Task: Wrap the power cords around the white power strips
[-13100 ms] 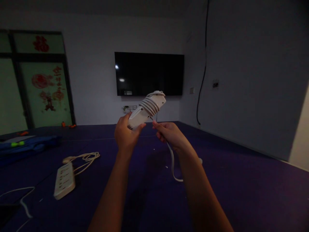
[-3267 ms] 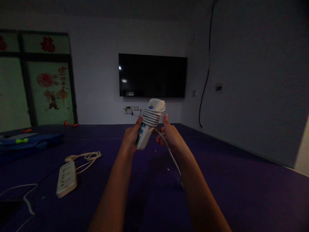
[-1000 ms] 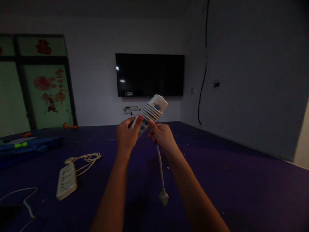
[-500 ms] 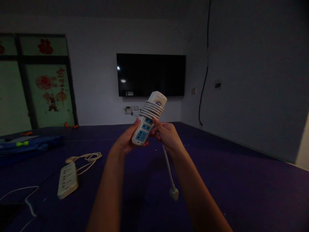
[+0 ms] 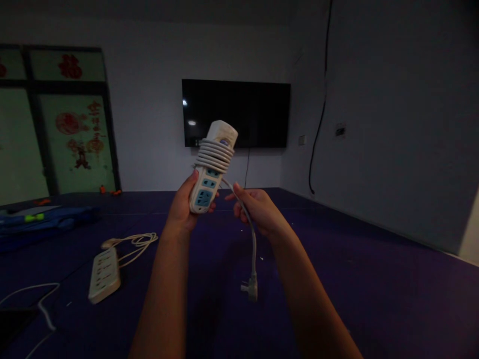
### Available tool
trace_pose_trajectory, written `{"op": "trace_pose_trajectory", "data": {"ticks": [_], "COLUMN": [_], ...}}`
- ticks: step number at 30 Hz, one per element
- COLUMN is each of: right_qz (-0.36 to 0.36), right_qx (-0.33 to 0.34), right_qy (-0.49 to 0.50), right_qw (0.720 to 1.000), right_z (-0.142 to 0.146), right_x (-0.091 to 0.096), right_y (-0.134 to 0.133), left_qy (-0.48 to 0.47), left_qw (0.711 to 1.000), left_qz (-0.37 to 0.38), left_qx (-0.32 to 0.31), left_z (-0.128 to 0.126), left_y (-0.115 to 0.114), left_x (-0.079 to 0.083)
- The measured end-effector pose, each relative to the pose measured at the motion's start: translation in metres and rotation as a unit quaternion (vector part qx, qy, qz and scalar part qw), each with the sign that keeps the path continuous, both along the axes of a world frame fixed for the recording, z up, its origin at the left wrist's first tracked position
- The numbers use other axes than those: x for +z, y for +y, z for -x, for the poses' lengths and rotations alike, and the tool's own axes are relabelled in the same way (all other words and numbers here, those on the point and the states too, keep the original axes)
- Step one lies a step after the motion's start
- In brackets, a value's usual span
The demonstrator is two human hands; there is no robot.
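The white plastic power strip (image 5: 203,187) sits higher and further left than half a second ago, apart from our right hand (image 5: 250,205). Our left hand (image 5: 184,199) curls firmly round its lower end, beside the blue rectangular sockets. Smooth, round cord (image 5: 214,155) wraps its upper part in tight parallel coils. Our right hand, loosely curled, holds the free length; the chunky plug (image 5: 252,289) dangles below.
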State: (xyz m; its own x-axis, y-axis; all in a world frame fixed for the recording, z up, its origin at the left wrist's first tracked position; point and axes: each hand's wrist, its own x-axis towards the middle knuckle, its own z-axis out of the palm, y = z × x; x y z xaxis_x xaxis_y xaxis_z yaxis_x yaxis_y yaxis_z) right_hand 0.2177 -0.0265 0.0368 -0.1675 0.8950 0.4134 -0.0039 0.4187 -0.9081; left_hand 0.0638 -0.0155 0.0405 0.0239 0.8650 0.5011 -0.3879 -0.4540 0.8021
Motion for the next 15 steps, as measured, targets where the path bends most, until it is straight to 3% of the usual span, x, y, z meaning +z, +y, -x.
{"op": "trace_pose_trajectory", "data": {"ticks": [4, 8, 15], "right_qz": [-0.023, -0.066, -0.095], "right_qx": [-0.002, -0.008, -0.055], "right_qy": [-0.040, -0.017, 0.040], "right_qw": [0.999, 0.998, 0.993], "right_z": [0.001, 0.005, 0.004], "right_x": [0.000, 0.000, 0.001], "right_y": [-0.002, -0.002, -0.003], "left_qy": [-0.038, -0.043, -0.006], "left_qw": [0.997, 0.996, 0.997], "left_qz": [-0.010, 0.002, 0.010], "left_qx": [0.065, 0.079, 0.079], "left_z": [0.018, 0.029, 0.020], "left_y": [0.001, 0.006, 0.017], "left_x": [0.003, 0.001, -0.009]}}
